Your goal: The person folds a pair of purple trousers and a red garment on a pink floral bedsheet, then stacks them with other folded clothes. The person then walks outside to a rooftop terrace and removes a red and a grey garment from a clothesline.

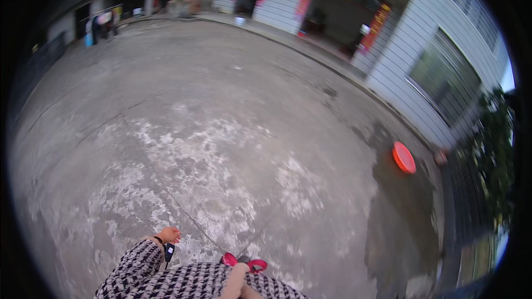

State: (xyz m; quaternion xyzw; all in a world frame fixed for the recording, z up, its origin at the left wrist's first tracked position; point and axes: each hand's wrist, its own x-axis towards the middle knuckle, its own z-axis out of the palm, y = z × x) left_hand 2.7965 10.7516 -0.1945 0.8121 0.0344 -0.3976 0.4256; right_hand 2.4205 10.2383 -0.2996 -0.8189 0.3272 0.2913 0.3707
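Note:
My left hand (169, 235) hangs at the lower left over the concrete ground, beyond the cuff of a black-and-white checked sleeve (138, 260). Its fingers are curled in, and no held thing shows. A dark band circles the wrist. Just below it hangs a small black device (169, 249) with a pale face. My right hand is out of the picture. Red shoes (257, 266) show at the bottom, beside beige coat trim (235, 279).
Worn concrete (221, 77) spreads ahead, with pale flaking patches. An orange-red basin (404, 158) rests at the right by a wet patch (399, 216). A white-tiled house (410, 61) with doorways borders the far right. Far left, a person (102, 26) stands near a blue object.

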